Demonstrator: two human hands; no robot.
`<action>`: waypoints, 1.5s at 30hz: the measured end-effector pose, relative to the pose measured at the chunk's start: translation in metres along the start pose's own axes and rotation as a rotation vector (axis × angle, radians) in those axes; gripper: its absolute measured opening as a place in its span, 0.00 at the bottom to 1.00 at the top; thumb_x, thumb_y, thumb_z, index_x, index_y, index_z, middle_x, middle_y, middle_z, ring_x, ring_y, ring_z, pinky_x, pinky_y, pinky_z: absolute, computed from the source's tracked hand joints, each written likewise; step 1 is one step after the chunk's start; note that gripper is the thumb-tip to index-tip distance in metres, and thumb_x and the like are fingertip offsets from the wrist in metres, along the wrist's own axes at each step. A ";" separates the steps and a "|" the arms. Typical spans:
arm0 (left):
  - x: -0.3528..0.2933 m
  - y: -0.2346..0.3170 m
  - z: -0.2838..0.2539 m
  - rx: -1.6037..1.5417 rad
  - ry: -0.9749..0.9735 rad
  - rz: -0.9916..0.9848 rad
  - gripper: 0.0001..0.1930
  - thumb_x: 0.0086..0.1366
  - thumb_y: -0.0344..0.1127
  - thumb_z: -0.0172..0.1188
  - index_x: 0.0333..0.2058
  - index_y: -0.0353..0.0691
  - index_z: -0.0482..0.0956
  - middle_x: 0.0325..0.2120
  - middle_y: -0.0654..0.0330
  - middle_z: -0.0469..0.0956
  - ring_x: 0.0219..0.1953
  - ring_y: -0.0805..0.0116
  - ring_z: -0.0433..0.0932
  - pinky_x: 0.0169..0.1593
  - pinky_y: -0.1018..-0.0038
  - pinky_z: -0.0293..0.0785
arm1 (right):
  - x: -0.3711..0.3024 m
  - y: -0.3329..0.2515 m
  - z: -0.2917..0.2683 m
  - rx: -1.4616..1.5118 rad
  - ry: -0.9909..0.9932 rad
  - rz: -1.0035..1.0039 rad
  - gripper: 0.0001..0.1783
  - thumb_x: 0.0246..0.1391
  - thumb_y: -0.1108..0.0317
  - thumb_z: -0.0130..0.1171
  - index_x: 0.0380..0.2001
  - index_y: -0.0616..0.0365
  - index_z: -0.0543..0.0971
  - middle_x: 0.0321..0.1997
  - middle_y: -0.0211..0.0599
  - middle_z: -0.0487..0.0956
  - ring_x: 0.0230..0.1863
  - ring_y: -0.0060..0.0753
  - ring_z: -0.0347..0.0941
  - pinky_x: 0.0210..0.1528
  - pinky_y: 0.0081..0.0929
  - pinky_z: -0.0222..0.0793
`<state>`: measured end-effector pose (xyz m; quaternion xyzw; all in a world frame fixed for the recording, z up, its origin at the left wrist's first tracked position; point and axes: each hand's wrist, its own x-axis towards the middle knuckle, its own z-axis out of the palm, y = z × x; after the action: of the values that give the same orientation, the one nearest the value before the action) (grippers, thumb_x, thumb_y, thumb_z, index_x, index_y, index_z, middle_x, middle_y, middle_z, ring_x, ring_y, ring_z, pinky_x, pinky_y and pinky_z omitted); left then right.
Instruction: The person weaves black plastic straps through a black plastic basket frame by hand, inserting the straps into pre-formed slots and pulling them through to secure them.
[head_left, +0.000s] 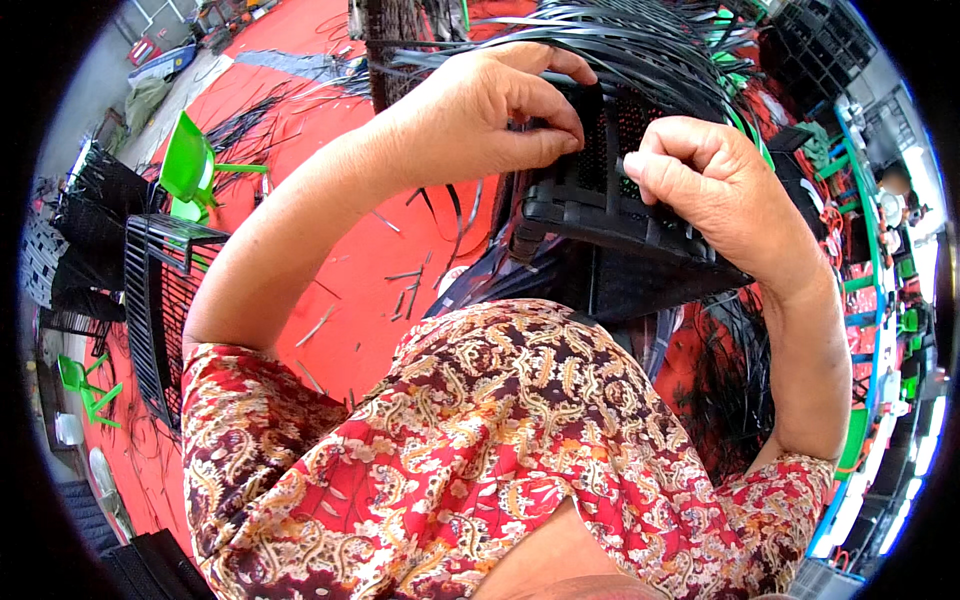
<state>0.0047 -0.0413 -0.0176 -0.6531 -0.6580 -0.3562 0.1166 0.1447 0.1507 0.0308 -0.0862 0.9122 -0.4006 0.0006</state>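
- The left hand [525,112] is at the far side, over the left part of the black frame, its fingers curled and its thumb tip drawn close to a bent finger; whether a strip is pinched there I cannot tell.
- The right hand [705,185] is at the right part of the frame, somewhat nearer than the left hand, its fingers bent in and its thumb lying along the forefinger; whether it grips anything I cannot tell.
- The two hands are apart, with part of the frame showing between them.
- The black frame [600,218] is right of centre, just beyond the person's body, with a thick bar along its near edge and a perforated or woven face beyond it.
- Many long black strips [640,40] spread from the far side of the frame, running left and right in a loose bundle.
- A dark post [388,50] stands to the left of the strips.
- The red floor [345,265] shows left of the frame, with short dark scraps [407,290] scattered on it.
- A green chair [188,165] is on the far left; a black rack [160,320] with slats is nearer.
- Another green chair [90,385] is at the left edge.
- Dark strands [735,375] lie tangled near the right forearm.
- The person wears a patterned red top [540,430].
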 end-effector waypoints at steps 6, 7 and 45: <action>-0.004 0.016 -0.007 0.207 0.028 -0.032 0.08 0.49 0.38 0.62 0.26 0.41 0.82 0.50 0.50 0.74 0.48 0.54 0.75 0.49 0.64 0.73 | 0.029 -0.010 -0.003 -0.257 -0.132 -0.185 0.15 0.50 0.64 0.55 0.18 0.65 0.69 0.18 0.43 0.66 0.21 0.33 0.63 0.27 0.33 0.61; -0.004 0.017 0.002 0.239 0.068 0.020 0.11 0.49 0.41 0.61 0.27 0.42 0.83 0.50 0.49 0.74 0.46 0.54 0.76 0.48 0.65 0.74 | 0.030 -0.009 -0.002 -0.320 -0.138 -0.179 0.14 0.48 0.65 0.55 0.19 0.66 0.69 0.17 0.43 0.66 0.21 0.33 0.62 0.27 0.33 0.60; -0.022 0.042 0.038 -1.017 0.362 -0.699 0.05 0.55 0.30 0.61 0.29 0.36 0.81 0.29 0.62 0.79 0.33 0.74 0.75 0.41 0.79 0.69 | 0.001 -0.002 0.004 0.013 -0.086 -0.118 0.10 0.57 0.66 0.56 0.37 0.63 0.78 0.27 0.22 0.73 0.28 0.14 0.65 0.32 0.15 0.62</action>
<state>0.0594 -0.0394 -0.0457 -0.3033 -0.5510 -0.7452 -0.2214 0.1441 0.1460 0.0299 -0.1569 0.9021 -0.4017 0.0167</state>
